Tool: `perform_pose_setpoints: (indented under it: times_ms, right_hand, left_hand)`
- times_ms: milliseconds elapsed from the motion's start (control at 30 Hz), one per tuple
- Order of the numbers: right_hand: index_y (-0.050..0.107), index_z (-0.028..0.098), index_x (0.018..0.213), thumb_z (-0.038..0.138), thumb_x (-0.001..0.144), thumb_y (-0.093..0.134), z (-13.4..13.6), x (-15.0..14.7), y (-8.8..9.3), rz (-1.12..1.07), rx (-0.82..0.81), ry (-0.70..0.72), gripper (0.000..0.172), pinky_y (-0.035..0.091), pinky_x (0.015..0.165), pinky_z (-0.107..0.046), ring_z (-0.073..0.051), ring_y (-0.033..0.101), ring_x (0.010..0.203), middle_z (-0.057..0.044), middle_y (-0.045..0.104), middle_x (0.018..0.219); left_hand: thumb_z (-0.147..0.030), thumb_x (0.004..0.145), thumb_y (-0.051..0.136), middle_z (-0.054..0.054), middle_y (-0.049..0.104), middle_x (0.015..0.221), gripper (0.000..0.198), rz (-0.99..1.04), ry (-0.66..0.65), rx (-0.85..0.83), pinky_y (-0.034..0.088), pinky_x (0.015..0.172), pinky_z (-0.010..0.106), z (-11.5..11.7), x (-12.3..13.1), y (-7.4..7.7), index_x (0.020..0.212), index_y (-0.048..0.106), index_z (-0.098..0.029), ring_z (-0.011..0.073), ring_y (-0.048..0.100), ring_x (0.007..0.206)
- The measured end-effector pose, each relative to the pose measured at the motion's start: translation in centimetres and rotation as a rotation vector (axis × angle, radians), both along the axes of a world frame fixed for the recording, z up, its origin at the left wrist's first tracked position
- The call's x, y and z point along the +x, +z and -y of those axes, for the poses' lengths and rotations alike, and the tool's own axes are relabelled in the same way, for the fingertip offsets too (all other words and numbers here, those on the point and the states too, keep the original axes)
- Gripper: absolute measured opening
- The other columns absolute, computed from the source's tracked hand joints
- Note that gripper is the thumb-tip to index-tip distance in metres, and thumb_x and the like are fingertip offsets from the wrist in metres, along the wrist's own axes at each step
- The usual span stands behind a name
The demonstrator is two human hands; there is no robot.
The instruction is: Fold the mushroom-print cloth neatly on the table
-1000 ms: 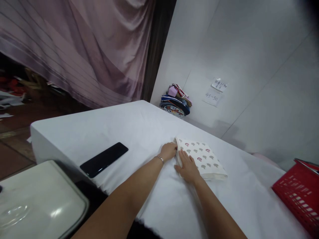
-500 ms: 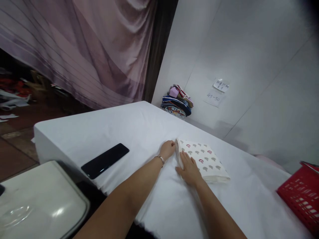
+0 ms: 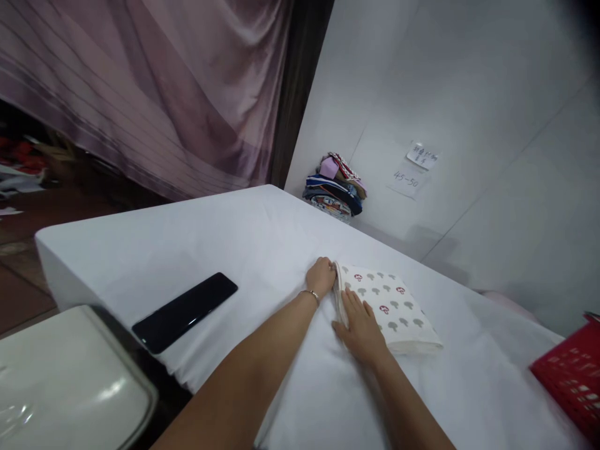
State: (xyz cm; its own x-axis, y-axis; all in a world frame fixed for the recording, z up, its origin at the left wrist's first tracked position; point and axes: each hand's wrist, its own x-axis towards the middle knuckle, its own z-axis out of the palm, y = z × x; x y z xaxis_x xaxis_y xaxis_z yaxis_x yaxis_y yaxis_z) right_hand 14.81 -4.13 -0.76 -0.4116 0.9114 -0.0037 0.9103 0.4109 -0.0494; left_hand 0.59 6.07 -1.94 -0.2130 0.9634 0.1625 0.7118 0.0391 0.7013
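Note:
A folded white cloth (image 3: 391, 306) with grey and red mushroom prints lies on the white-covered table (image 3: 225, 225). At its left edge, my left hand (image 3: 321, 277) has its fingers curled in against the folded layers, gripping them near the far corner. The fingertips are partly hidden there. My right hand (image 3: 362, 326) rests flat on the cloth's near left part, fingers stretched out and thumb apart, just over the edge. A bracelet circles my left wrist.
A black phone-like slab (image 3: 185, 312) lies on the table to the left. Folded fabrics (image 3: 334, 190) are piled at the far end by the wall. A red basket (image 3: 569, 375) stands at the right edge, and a pale glossy machine-like surface (image 3: 70, 381) fills the lower left.
My left hand has closed in on the cloth's left edge, its fingers now curled more tightly. My right hand stays flat on the cloth. The view has shifted slightly.

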Motion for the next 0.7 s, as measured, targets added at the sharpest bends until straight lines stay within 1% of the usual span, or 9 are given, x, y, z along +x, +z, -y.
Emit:
perform_pose_setpoints:
  times_ms: [67, 300, 500, 600, 700]
  right_hand:
    - [0.013, 0.015, 0.145, 0.04, 0.084, 0.036, -0.03, 0.04, -0.07, 0.004, 0.005, 0.005, 0.069, 0.006, 0.111, -0.041, -0.02, 0.006, 0.139, -0.004, 0.01, 0.151]
    - [0.015, 0.014, 0.144, 0.04, 0.085, 0.034, -0.03, 0.28, -0.34, 0.015, 0.041, 0.032, 0.068, 0.009, 0.111, -0.043, -0.021, 0.007, 0.138, -0.005, 0.012, 0.151]
    - [0.014, 0.014, 0.144, 0.039, 0.086, 0.033, 0.07, 0.3, -0.4, 0.018, 0.065, 0.045, 0.066, 0.01, 0.111, -0.043, -0.02, 0.008, 0.138, -0.006, 0.012, 0.151]
    - [0.013, 0.015, 0.145, 0.04, 0.086, 0.034, 0.13, 0.29, -0.27, 0.005, 0.054, 0.048, 0.067, 0.01, 0.111, -0.044, -0.021, 0.008, 0.138, -0.005, 0.011, 0.151]
    - [0.013, 0.014, 0.145, 0.04, 0.086, 0.035, 0.15, 0.2, -0.01, -0.008, 0.03, 0.05, 0.068, 0.009, 0.111, -0.044, -0.022, 0.007, 0.138, -0.006, 0.01, 0.151]
  left_hand:
    - [-0.03, 0.085, 0.046, 0.004, 0.06, 0.102, 0.016, -0.018, 0.001, 0.01, 0.04, 0.07, 0.027, -0.2, 0.03, -0.12, 0.094, 0.056, -0.021, 0.016, 0.058, 0.086]
    - [-0.027, 0.085, 0.045, 0.004, 0.062, 0.095, 0.016, -0.082, -0.048, 0.017, 0.039, 0.07, 0.026, -0.91, -0.2, -0.12, 0.084, 0.06, -0.021, 0.0155, 0.057, 0.084]
    - [-0.027, 0.087, 0.042, 0.004, 0.062, 0.095, 0.02, -0.101, -0.048, 0.019, 0.039, 0.07, 0.026, -1.07, -0.38, 0.11, 0.085, 0.061, -0.02, 0.0157, 0.056, 0.084]
    - [-0.027, 0.088, 0.04, 0.003, 0.061, 0.097, 0.02, -0.113, -0.051, 0.04, 0.039, 0.072, 0.026, -1.06, -0.49, 0.25, 0.087, 0.059, -0.021, 0.0153, 0.056, 0.086]
    - [-0.027, 0.088, 0.04, 0.004, 0.061, 0.097, 0.02, -0.123, -0.043, 0.021, 0.04, 0.072, 0.026, -1.03, -0.62, 0.26, 0.088, 0.059, -0.021, 0.0155, 0.057, 0.085]
